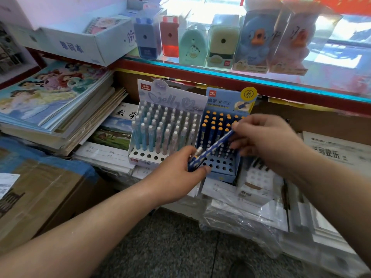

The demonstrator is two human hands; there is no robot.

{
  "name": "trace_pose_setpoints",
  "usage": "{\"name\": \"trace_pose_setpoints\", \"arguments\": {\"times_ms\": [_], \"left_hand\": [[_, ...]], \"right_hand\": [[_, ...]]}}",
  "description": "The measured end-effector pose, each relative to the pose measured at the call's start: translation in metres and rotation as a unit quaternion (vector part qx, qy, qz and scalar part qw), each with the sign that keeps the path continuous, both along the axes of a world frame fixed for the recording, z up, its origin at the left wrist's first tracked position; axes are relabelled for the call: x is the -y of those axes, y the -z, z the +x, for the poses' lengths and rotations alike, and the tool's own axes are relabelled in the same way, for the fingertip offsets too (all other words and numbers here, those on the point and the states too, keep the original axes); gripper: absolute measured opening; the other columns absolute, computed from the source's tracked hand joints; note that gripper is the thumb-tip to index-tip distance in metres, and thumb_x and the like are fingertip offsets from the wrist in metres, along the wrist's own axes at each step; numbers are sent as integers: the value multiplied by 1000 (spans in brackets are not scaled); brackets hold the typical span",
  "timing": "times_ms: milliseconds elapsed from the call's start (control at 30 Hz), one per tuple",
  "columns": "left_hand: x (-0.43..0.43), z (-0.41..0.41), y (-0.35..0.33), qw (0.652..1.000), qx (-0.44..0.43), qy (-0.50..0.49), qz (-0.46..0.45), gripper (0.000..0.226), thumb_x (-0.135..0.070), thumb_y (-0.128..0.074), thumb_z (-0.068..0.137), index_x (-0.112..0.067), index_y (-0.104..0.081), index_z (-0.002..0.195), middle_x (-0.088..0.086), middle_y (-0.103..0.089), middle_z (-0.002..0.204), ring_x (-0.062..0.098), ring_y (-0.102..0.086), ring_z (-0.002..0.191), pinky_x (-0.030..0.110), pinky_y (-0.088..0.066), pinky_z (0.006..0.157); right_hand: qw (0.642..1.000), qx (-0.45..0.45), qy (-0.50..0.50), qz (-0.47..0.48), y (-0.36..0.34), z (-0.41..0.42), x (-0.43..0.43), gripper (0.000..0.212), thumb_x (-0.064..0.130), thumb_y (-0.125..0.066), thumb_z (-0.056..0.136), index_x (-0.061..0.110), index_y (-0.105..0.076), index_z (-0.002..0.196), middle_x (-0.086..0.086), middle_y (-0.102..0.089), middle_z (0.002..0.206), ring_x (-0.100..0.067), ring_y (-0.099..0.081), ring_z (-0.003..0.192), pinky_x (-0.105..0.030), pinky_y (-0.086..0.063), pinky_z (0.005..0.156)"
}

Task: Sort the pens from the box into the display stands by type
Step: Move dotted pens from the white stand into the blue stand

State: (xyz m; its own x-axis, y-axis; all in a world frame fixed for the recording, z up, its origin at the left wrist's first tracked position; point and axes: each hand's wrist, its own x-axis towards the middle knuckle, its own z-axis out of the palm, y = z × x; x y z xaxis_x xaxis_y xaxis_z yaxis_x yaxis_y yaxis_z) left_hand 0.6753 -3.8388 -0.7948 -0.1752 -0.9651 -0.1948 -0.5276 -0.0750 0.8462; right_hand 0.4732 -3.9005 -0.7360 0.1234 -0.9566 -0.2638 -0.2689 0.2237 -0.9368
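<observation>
Held pen [212, 146]: dark blue, scattered with white dots.
Blue stand [222, 167]: light blue base; blue header card with a yellow round badge.
Pens in blue stand [213, 125]: dark blue bodies, orange-yellow tops.
White stand [148, 155]: white base; pale lilac-grey header card with a small red logo patch.
Pens in white stand [160, 129]: pastel blue, pink and whitish.
Shelf edge [220, 79]: red with a cyan strip.
Cardboard box [46, 189]: brown, blue tape.
Floor [170, 247]: grey, speckled.

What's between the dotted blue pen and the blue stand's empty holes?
Nothing visible. The dotted blue pen, held by the left hand and right hand, hangs right over the empty front holes of the blue stand.
</observation>
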Motion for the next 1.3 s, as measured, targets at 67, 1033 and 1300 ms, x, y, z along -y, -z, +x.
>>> {"name": "trace_pose_setpoints", "arguments": {"times_ms": [67, 1033, 1300], "left_hand": [[1, 1, 2, 1000, 5, -4, 2, 21, -46, -61, 97, -28, -54, 106, 0, -50, 79, 8, -42, 58, 25, -40, 58], [2, -6, 3, 1000, 1, -7, 13, 10, -28, -57, 100, -20, -55, 104, -2, -44, 72, 8, -37, 53, 23, -36, 50], [1, -5, 2, 1000, 1, -8, 15, 11, -28, -57, 101, -18, -54, 104, -1, -43, 73, 10, -36, 55, 24, -35, 51]], "right_hand": [[992, -53, 65, -93, -6, -14, 7, 9, 23, -67, 96, 15, -67, 97, -5, -75, 83, -10, -70, 67, -27, -54, 60], [888, -384, -9, -253, 9, -15, 14, 16, 39, -72, 91, 25, -65, 93, 11, -64, 82, -17, -61, 89, -49, -53, 90], [861, -435, -12, -264, 12, -14, 17, 21, 43, -68, 92, 24, -61, 91, 5, -62, 83, -21, -56, 96, -47, -45, 94]]}}
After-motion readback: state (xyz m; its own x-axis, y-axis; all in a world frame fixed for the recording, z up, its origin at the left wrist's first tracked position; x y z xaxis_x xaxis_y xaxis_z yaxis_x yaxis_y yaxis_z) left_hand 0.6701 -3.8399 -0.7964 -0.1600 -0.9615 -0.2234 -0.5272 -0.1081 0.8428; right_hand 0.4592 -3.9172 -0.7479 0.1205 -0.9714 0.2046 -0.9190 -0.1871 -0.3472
